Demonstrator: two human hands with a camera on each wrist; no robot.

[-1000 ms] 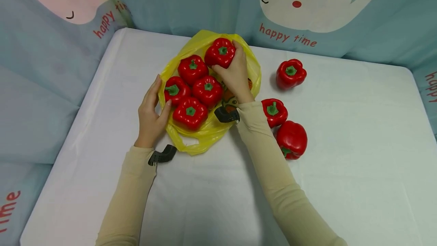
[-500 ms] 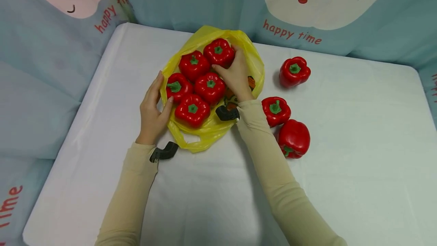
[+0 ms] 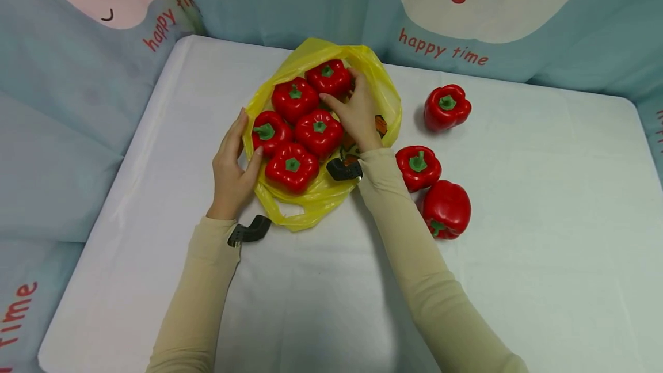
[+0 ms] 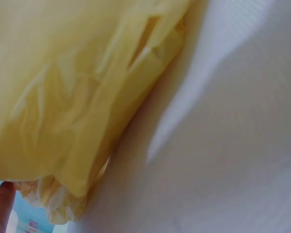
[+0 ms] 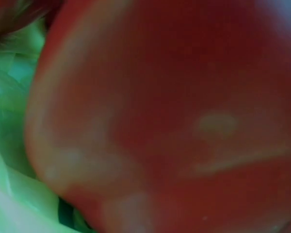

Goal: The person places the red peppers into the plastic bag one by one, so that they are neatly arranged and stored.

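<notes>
Red pepper (image 3: 325, 73) noted inside the yellow bag (image 3: 372, 61) at twelve o'clock, stem up, alongside four others (image 3: 292, 167). Right hand (image 3: 357, 113) grips it from two o'clock; left hand (image 3: 229, 174), thumb and fingers parted, rests against the bag's edge at nine. Recommended: settle the pepper fully before letting go, bracing the rim gently. Three loose peppers (image 3: 446, 207) lie toward three to four.

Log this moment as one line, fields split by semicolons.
left hand: on yellow bag, left side; right hand: on rearmost red pepper; in bag: five peppers; on white table right of bag: three loose peppers
</notes>
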